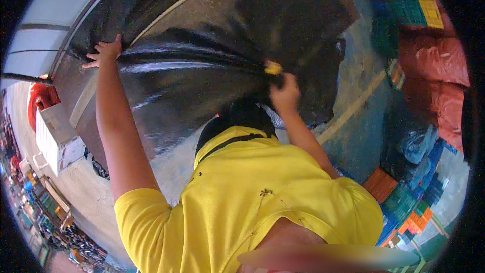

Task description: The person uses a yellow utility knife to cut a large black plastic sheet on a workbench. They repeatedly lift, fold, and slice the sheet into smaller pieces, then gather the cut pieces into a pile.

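Observation:
A broad black plastic sheet (187, 96) lies over the floor in front of me, with shiny folds running between my two hands. My left hand (107, 51) rests flat on the sheet's far left part, fingers spread. On the right, my right hand (286, 93) is closed around a small yellow and black tool (273, 67). Motion blurs that hand, and the tool's exact kind cannot be made out. The folds draw together at the tool, which touches the sheet or is just above it.
A white box (56, 136) stands at the left beside a red item (40, 102). A pale panel (63, 15) rises at upper left. Red wrapped bundles (437, 65) and stacked blue, green and orange goods (404, 205) line the right. A pale floor line (353, 108) runs near the sheet.

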The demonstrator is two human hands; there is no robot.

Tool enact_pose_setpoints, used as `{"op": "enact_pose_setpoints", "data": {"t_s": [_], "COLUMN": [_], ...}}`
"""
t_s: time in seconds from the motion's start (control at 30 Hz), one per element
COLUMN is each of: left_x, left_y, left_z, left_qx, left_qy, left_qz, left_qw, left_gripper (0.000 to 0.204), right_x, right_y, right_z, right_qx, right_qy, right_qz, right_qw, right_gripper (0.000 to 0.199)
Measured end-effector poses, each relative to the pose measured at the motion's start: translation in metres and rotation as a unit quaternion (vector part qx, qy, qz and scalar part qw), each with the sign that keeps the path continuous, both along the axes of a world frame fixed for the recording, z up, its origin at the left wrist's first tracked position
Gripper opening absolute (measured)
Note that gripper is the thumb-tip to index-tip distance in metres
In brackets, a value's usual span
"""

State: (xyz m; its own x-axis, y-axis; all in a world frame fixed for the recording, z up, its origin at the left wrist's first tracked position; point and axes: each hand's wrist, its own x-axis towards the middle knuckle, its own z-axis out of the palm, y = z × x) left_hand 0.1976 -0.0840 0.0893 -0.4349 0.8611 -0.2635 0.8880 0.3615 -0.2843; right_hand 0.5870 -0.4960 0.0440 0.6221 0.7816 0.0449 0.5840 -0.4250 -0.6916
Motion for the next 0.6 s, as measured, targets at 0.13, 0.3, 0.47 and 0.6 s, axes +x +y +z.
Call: {"op": "enact_pose_setpoints", "data": {"t_s": [0.13, 0.3, 0.47, 0.6], "left_x": [-0.006, -0.053, -0.129, -0.170], "left_y": [-0.014, -0.005, -0.011, -0.008], "left_z": [0.002, -0.003, -0.013, -0.044], "left_qx": [0.050, 0.087, 0.251, 0.188], "left_qy": [-0.021, -0.201, 0.140, -0.090], "left_qz": [-0.034, -0.014, 0.111, 0.123], "left_qw": [0.998, 0.976, 0.951, 0.970], "left_gripper": [0.095, 0.088, 0.073, 0.072], "right_x": [0.129, 0.183, 0.242, 0.296], "right_y": [-0.120, -0.178, 0.000, 0.272], "right_z": [-0.057, -0.074, 0.017, 0.043], "right_qx": [-0.357, -0.540, 0.076, 0.181], "right_qy": [-0.099, -0.084, -0.431, -0.311], "right_qz": [-0.141, -0.215, -0.223, -0.031], "right_qw": [0.918, 0.809, 0.871, 0.932], "right_gripper": [0.054, 0.057, 0.042, 0.035]}}
